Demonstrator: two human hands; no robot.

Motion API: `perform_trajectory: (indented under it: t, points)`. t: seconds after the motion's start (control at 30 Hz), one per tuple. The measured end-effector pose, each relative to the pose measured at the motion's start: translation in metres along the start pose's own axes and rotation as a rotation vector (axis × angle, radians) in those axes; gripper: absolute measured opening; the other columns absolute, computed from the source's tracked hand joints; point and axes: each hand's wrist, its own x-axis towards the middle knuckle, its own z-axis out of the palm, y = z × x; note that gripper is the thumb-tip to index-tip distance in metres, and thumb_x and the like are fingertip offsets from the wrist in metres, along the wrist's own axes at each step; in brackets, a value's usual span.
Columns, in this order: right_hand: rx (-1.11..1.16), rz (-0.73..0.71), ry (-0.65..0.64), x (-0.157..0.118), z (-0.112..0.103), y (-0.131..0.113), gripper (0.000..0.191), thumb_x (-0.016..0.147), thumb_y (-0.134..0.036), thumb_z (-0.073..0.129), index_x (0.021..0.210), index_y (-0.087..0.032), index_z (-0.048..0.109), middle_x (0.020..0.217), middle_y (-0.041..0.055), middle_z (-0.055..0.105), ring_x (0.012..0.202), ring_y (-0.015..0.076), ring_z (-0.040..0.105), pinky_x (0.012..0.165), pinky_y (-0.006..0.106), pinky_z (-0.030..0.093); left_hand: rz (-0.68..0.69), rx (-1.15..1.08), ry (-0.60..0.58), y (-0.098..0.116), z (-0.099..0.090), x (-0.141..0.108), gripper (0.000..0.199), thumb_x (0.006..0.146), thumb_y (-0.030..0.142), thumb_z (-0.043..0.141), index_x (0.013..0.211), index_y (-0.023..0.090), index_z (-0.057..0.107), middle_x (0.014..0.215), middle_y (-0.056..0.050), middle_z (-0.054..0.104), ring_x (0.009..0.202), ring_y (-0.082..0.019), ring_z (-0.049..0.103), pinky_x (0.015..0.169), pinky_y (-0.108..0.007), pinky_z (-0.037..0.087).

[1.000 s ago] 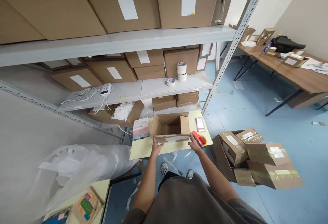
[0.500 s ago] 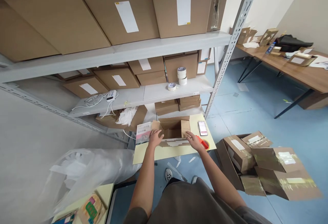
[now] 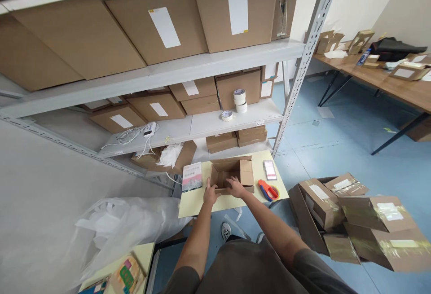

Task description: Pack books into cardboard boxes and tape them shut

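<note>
An open cardboard box (image 3: 247, 176) stands on the small pale yellow table (image 3: 193, 206). My left hand (image 3: 210, 192) is closed on its front left corner, thumb up along the wall. Over the front edge reaches my right hand (image 3: 236, 188), its fingers apart and inside the box; the fingertips are partly hidden. Left of the box lies a printed booklet (image 3: 192, 176) with a pink band. To the right are a phone (image 3: 270, 169) with a lit screen and a red tape dispenser (image 3: 268, 189) with a yellow-edged roll.
A grey metal shelf (image 3: 188, 125) with boxes, tape rolls (image 3: 239, 97) and a white power strip (image 3: 150, 129) rises behind the table. At the right, a large carton (image 3: 308, 215) holds used boxes on the floor. A plastic bag (image 3: 131, 217) bulges at the left.
My right hand has moved left, from the box's right front corner to inside it. My left hand has shifted down to the front left corner. The view has shifted slightly.
</note>
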Motion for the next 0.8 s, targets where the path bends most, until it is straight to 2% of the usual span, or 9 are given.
perform_trajectory:
  t: [0.07,0.13,0.23,0.33,0.43,0.5,0.6,0.7,0.8]
  points:
    - [-0.082,0.054,0.069,-0.005,-0.002,0.005,0.068,0.089,-0.015,0.064,0.157,-0.014,0.054,0.169,0.0227,0.041,0.163,0.0407,0.026,0.130,0.062,0.025,-0.004,0.011,-0.005,-0.002,-0.001,0.002,0.036,0.084,0.031,0.086,0.117,0.023,0.072,0.182,-0.009,0.004,0.136,-0.031,0.062,0.112,-0.038,0.048]
    - [-0.148,0.059,0.172,-0.016,-0.011,0.017,0.070,0.092,-0.019,0.063,0.160,-0.017,0.050,0.177,0.0185,0.026,0.167,0.0413,0.009,0.131,0.061,0.023,0.003,0.012,-0.006,-0.004,0.000,0.003,0.035,0.086,0.030,0.085,0.119,0.024,0.072,0.182,-0.010,0.003,0.134,-0.031,0.064,0.110,-0.038,0.050]
    - [-0.235,0.122,0.290,-0.034,-0.031,0.044,0.072,0.095,-0.029,0.064,0.164,-0.023,0.045,0.180,0.0129,0.017,0.167,0.0422,-0.002,0.131,0.064,0.017,0.020,-0.005,0.011,-0.005,0.003,0.003,0.035,0.087,0.028,0.083,0.120,0.023,0.072,0.182,-0.012,0.003,0.133,-0.031,0.065,0.109,-0.038,0.051]
    - [-0.222,0.258,0.235,-0.045,-0.046,0.074,0.087,0.094,-0.042,0.067,0.170,-0.023,0.030,0.181,0.0151,0.014,0.167,0.0408,0.004,0.130,0.060,0.020,0.037,-0.010,0.048,-0.006,0.006,0.003,0.037,0.086,0.028,0.085,0.121,0.023,0.073,0.181,-0.012,0.008,0.135,-0.033,0.064,0.112,-0.039,0.050]
    - [-0.135,0.304,0.078,-0.051,-0.046,0.096,0.105,0.090,-0.050,0.072,0.174,-0.024,0.014,0.180,0.0180,0.013,0.164,0.0366,0.025,0.124,0.051,0.035,0.060,-0.012,0.070,-0.006,0.006,0.003,0.035,0.085,0.031,0.086,0.116,0.023,0.074,0.181,-0.011,0.011,0.134,-0.033,0.065,0.114,-0.040,0.049]
    - [-0.102,0.307,0.014,-0.053,-0.041,0.104,0.111,0.088,-0.051,0.075,0.174,-0.025,0.011,0.178,0.0199,0.020,0.159,0.0348,0.038,0.120,0.047,0.040,0.069,-0.017,0.070,-0.006,0.005,0.003,0.034,0.084,0.032,0.087,0.114,0.023,0.074,0.181,-0.012,0.012,0.134,-0.033,0.065,0.115,-0.040,0.049]
    - [-0.163,0.322,0.053,-0.053,-0.037,0.107,0.109,0.087,-0.052,0.075,0.174,-0.027,0.014,0.176,0.0187,0.027,0.163,0.0374,0.027,0.123,0.052,0.033,0.062,-0.025,0.059,-0.005,0.003,0.001,0.032,0.085,0.030,0.086,0.114,0.022,0.073,0.181,-0.013,0.012,0.138,-0.033,0.062,0.115,-0.039,0.048]
    - [-0.265,0.281,0.159,-0.042,-0.045,0.103,0.108,0.083,-0.055,0.080,0.172,-0.028,0.025,0.180,0.0163,0.015,0.167,0.0399,0.005,0.128,0.058,0.021,0.049,-0.033,0.053,-0.002,0.000,0.000,0.031,0.087,0.028,0.084,0.115,0.023,0.072,0.181,-0.012,0.013,0.141,-0.032,0.060,0.115,-0.039,0.048]
    - [-0.284,0.130,0.170,-0.020,-0.062,0.093,0.097,0.084,-0.057,0.078,0.167,-0.027,0.038,0.182,0.0136,0.006,0.168,0.0377,0.003,0.130,0.058,0.017,0.039,-0.035,0.049,0.002,-0.002,-0.003,0.030,0.086,0.026,0.084,0.113,0.024,0.072,0.179,-0.011,0.019,0.144,-0.032,0.057,0.116,-0.038,0.047]
